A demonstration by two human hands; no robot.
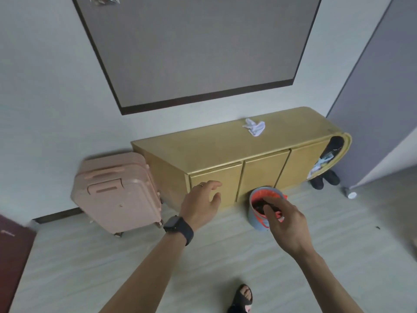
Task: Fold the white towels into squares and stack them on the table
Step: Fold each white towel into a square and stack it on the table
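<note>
While both hands reach forward above the floor, a small crumpled white cloth towel [254, 127] lies well apart from them, on the top of a low yellow wooden cabinet [203, 150] against the wall, toward its right end. Neither hand touches the towel. It is bunched and unfolded, with loose corners sticking out to the left.

The left hand [200, 202] is released, holding nothing, its fingers spread and relaxed in front of the cabinet's leftmost door. It wears a thin ring [200, 185], with a black smartwatch [178, 228] on the wrist. The right hand [286, 220] hangs palm down with loosely curled fingers and grasps nothing, in front of a grey round bin with a red liner [256, 213]. A pink hard-shell suitcase [117, 190] stands just beside the cabinet's left end.
</note>
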